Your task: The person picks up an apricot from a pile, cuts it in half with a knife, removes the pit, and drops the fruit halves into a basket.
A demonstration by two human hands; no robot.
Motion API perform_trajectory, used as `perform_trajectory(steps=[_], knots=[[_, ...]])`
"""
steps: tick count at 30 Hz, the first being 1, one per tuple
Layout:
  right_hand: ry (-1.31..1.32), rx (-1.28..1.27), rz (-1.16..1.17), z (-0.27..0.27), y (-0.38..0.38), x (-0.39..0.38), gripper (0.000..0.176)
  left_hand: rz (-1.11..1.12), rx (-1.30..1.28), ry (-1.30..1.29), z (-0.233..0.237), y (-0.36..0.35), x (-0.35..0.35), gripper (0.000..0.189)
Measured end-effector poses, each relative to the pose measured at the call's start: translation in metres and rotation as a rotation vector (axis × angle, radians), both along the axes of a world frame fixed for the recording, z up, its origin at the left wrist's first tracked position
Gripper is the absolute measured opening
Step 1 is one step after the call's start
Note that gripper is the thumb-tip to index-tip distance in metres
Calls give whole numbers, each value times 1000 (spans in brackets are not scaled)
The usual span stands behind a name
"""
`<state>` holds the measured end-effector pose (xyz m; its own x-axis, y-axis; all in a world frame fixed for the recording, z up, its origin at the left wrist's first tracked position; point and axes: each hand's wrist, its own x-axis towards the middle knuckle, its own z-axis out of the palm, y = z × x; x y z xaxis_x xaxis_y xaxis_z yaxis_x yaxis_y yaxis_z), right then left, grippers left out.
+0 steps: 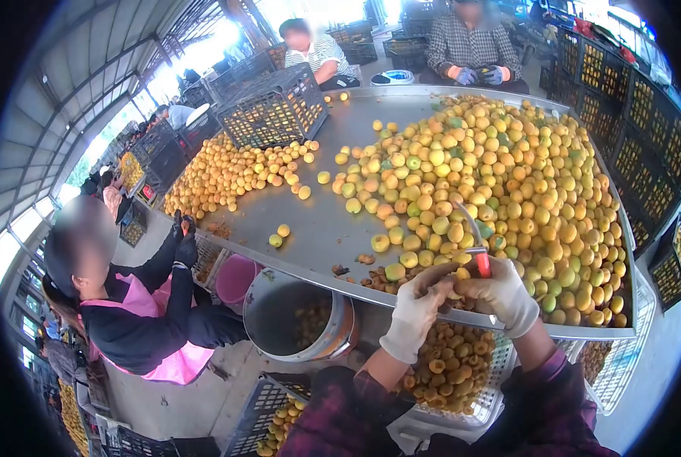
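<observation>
Pinching a yellow fruit (460,274), probably an apricot though mostly hidden, in the curled fingers of the white-gloved left hand (416,311), right at the near rim of the steel table (310,221). Clenching a red-handled knife (482,263) in the gloved right hand (505,295), curved blade rising above the knuckles, handle just beside the fruit and close against the left fingertips.

Beyond the fingers, a broad heap (500,167) of yellow and greenish fruit spread over the table; left of them, brown pits (374,280) or scraps along the rim. Under the hands, a white basket (500,373) of cut fruit; below and left of the left wrist, a grey bucket (268,316) holding dark bits. Farther left, a seated person in a pink apron (138,320); past the heap, two more people and black crates (275,107).

Likely trouble: slipping of the blade into the left glove, with both hands bunched so tightly; or squeezing the soft fruit out of the pinch and losing it over the rim, given a hold right above the edge.
</observation>
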<state>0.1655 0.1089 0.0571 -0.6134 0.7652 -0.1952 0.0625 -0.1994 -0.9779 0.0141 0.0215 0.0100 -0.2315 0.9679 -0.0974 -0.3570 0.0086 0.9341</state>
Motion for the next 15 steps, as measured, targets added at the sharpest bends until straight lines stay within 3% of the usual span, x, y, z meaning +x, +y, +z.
perform_trajectory(steps=[1,4,7,11,13,15], knots=[[37,-140,-25,2,3,2,27,-3,-2,0,1,2,-1,39],[60,-163,-46,-3,7,5,25,-102,35,-184,0,6,-4,45],[-23,-120,-46,-21,10,7,25,-184,-24,-133,-1,-1,-3,50],[75,-239,-21,-20,5,1,28,-196,14,-150,3,-5,-10,56],[291,-370,-34,-3,-4,-3,34,-205,7,-110,2,-6,-13,58],[308,-365,-39,-10,-3,-2,38,-112,33,-58,-3,-4,-13,59]])
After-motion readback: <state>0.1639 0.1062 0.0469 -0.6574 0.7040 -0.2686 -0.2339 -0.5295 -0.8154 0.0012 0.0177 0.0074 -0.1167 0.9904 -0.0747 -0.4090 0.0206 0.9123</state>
